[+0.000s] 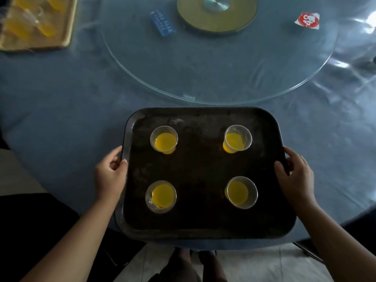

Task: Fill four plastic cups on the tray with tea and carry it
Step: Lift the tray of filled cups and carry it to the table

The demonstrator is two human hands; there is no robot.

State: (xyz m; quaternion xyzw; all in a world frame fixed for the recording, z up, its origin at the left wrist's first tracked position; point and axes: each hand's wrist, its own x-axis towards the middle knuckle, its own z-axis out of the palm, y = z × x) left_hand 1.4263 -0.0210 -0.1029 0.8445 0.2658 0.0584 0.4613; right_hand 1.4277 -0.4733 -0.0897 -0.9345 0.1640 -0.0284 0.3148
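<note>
Head camera: a dark rectangular tray (203,220) is seen from above at the near edge of a round table covered in blue cloth (61,98), its near side overhanging the table edge. The tray is gripped at both short sides: the left hand (109,176) is closed around the left rim, thumb on top and fingers curled beneath, and the right hand (295,176) is closed around the right rim in the same way. Four clear plastic cups are set upright on the tray, well apart, one toward each corner: far left cup (164,139), far right cup (237,139), near left cup (160,196), near right cup (241,192). Yellow liquid is held in each. Beyond the tray a glass turntable (223,78) is laid on the table, with a blue packet (162,23) and a red-and-white wrapper (307,20) on it. At the far left a light-coloured tray (67,37) with more yellow-filled cups is seen, blurred.
</note>
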